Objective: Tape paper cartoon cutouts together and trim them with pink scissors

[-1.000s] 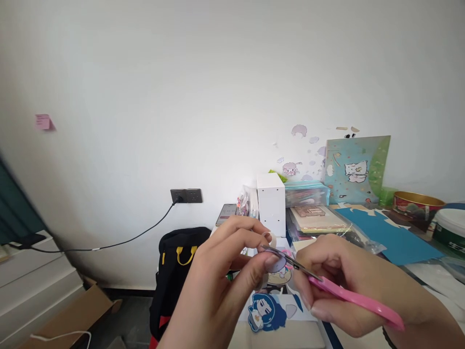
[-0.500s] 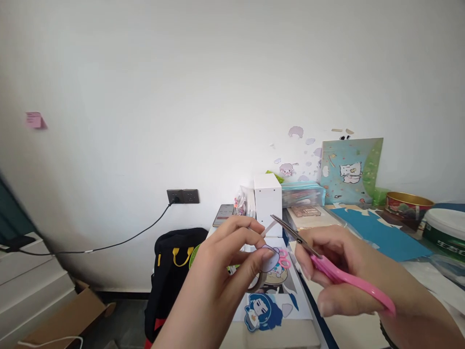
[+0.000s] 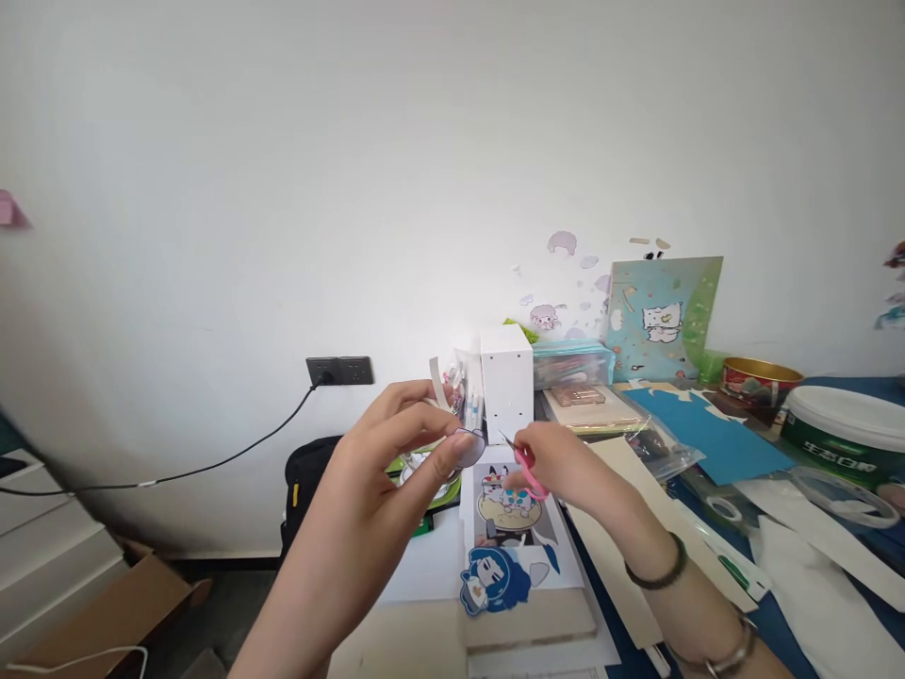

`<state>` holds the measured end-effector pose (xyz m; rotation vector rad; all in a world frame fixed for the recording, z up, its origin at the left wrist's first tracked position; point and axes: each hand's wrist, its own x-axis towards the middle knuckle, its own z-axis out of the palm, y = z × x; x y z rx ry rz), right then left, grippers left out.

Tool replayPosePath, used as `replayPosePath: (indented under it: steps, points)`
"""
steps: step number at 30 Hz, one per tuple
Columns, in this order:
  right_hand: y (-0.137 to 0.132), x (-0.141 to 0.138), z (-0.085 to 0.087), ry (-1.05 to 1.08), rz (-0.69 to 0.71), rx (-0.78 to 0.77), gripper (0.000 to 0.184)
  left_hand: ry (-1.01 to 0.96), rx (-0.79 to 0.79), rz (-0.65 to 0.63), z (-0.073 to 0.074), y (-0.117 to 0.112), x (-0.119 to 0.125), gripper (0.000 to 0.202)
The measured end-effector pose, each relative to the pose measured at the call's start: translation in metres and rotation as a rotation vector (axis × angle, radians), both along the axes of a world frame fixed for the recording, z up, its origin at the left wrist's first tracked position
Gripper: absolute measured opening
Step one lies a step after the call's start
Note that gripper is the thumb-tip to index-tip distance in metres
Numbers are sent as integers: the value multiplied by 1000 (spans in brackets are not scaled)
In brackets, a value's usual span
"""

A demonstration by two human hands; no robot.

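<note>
A person is standing at a cluttered craft desk against a pale wall, with both hands raised in front of a small white box (image 3: pixel 506 377) that is sitting at the back of the desk.

The left hand (image 3: pixel 396 453) is hovering just left of the white box, its thumb and fingertips pinching a small lilac paper cut-out (image 3: pixel 470 443). A pale paper strip (image 3: pixel 438 379) is sticking up behind the fingers.

The right hand (image 3: pixel 558 462) is hovering just in front of the white box, curled tight around pink scissors (image 3: pixel 527 469). The blade tip is pointing left at the paper cut-out, very near it; I cannot tell whether they are touching. A dark bracelet (image 3: pixel 661 571) is circling the wrist.

Below the hands, in front of the white box, a printed sheet (image 3: pixel 510 514) of cartoon figures is lying flat. To the right of the white box a blue paper (image 3: pixel 707 432) is lying, with a gold tin (image 3: pixel 760 377) and a green tub (image 3: pixel 841 429) farther right. To the left of the white box a wall socket (image 3: pixel 339 371) is holding a black cable, and a black bag (image 3: pixel 305 471) is sitting below it.
</note>
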<state>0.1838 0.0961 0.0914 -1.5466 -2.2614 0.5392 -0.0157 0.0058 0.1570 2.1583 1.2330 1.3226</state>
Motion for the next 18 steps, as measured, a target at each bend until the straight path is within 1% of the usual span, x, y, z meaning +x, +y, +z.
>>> replayPosePath:
  steps: [2, 3, 4, 5, 8, 10, 12, 14, 16, 18]
  points:
    - [15, -2, -23, -28, 32, -119, 24, -14, -1, -3, 1, -1, -1, 15]
    - [20, -2, -34, -39, 44, -175, 20, -21, -3, -8, 1, -1, -2, 14]
    - [24, -1, -43, -47, 51, -227, 17, -27, -1, -13, 1, -1, -2, 14]
    - [27, -1, -51, -50, 57, -275, 19, -30, 1, -18, 1, -1, -2, 14]
    - [33, -1, -68, -34, 58, -363, 27, -28, 16, -26, 1, 0, 1, 14]
    - [36, -1, -73, -8, 53, -371, 28, -30, 8, -34, 0, 1, 4, 15]
    - [37, -2, -71, 33, 54, -349, 25, -31, -20, -45, 0, 1, 5, 16]
    - [35, -4, -61, 104, 55, -283, 16, -33, -32, -60, -1, 2, 6, 17]
    - [27, -6, -43, 216, 53, -173, 9, -42, -47, -84, -2, 5, 5, 17]
    - [14, -10, -20, 355, 60, -68, 16, -79, -71, -122, -4, 9, 6, 17]
